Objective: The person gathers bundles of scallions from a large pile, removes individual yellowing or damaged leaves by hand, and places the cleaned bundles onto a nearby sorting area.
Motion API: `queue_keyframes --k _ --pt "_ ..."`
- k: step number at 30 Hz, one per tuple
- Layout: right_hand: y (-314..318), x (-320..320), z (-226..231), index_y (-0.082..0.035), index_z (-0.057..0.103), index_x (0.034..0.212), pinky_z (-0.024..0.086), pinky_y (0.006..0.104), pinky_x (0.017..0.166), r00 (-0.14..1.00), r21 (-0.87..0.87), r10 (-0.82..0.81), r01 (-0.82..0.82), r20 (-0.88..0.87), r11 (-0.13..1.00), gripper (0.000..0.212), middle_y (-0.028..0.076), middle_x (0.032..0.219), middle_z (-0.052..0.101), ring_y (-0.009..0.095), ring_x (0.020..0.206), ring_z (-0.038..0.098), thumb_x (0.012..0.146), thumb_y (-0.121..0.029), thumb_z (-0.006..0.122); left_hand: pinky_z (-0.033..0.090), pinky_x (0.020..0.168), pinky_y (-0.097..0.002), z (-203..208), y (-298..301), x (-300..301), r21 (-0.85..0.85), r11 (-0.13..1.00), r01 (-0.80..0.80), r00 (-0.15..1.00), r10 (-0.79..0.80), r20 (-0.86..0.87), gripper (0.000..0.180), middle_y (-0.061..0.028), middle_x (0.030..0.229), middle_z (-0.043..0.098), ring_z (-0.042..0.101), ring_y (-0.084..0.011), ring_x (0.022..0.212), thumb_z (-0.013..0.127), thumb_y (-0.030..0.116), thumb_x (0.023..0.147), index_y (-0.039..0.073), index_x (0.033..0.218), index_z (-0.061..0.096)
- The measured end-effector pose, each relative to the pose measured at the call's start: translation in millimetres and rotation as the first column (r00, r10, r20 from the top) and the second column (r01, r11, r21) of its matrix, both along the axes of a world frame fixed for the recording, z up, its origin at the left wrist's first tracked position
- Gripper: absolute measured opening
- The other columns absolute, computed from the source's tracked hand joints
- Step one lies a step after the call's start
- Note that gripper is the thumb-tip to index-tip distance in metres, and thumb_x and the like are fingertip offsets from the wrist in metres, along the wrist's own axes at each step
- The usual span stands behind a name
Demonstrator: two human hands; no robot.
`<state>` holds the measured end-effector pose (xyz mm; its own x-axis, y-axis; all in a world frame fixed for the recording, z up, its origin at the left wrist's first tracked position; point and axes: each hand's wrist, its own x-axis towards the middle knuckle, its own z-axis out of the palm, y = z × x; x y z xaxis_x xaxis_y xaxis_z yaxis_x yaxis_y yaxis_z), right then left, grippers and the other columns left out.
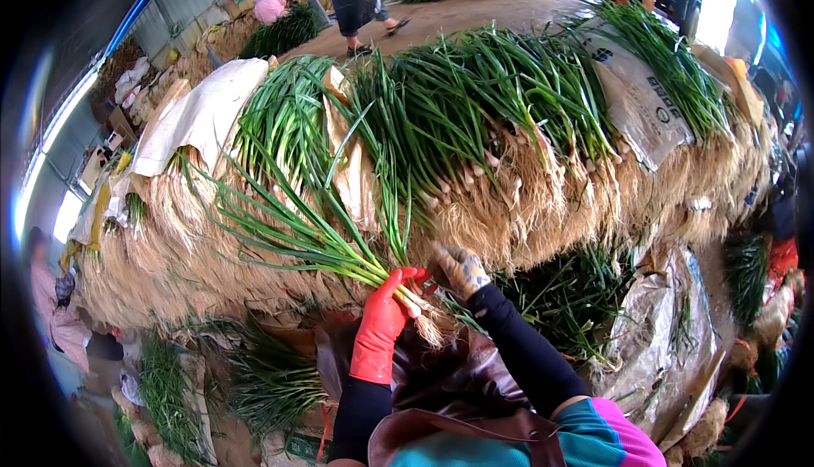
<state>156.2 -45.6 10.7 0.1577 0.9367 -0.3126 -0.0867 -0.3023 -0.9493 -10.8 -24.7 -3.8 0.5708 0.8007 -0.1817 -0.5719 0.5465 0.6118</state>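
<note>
My left hand (379,328), in a red rubber glove, is closed around a bunch of spring onions (332,251). Their green leaves fan out to the far left, and their pale roots (430,330) hang below the glove. Just right of it is my right hand (460,270), in a pale patterned work glove, its fingers curled and slightly blurred. What they pinch, if anything, is hidden. Beyond both hands lies a long heap of spring onions (475,86), leaves pointing away and long tan roots (509,213) hanging over the near side.
White sacking (203,115) covers the heap's left part; a printed sack (636,102) lies at its right. More green leaves (568,297) and plastic sheeting (661,331) are at the lower right, another leafy bundle (275,382) at the lower left. A person's legs (352,1) show beyond the heap.
</note>
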Motion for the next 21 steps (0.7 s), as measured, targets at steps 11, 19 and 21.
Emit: queue_keyframes --k 11,19,21 --pt "44 -21 -18 -0.007 0.060 0.103 0.048 0.0236 0.062 0.740 0.161 0.233 -0.168 -0.631 0.972 0.025 0.002 0.083 0.063 0.010 0.069 0.059 0.086 -0.024 0.059 0.043 0.090 -0.0503 9 -29 -13 -0.001 0.998 0.057 0.993 -0.057 -0.100 0.030 -0.0225 0.118 0.052 0.055 -0.0350 0.101 0.050 0.029 0.088 0.002 0.099 0.057" --pt "-41 80 17 -0.009 0.060 0.105 0.048 0.0308 0.061 0.555 -0.193 0.547 -0.570 0.627 0.799 0.036 0.007 0.088 0.063 0.021 0.070 0.061 0.085 -0.038 0.054 0.049 0.081 -0.0473 40 -23 -32 0.175 0.981 -0.083 0.965 0.123 -0.232 0.021 -0.0272 0.115 0.053 0.057 -0.0385 0.097 0.057 0.021 0.083 0.001 0.087 0.058" --pt "-62 102 22 -0.010 0.063 0.101 0.049 0.0352 0.063 -0.142 -0.591 0.644 -0.580 0.751 0.561 0.039 0.011 0.087 0.064 0.026 0.074 0.063 0.084 -0.042 0.050 0.054 0.061 -0.0352 61 -15 -46 0.186 0.976 -0.112 0.900 0.179 -0.397 0.019 -0.0279 0.102 0.058 0.064 -0.0278 0.068 0.055 0.020 0.083 0.001 0.081 0.056"
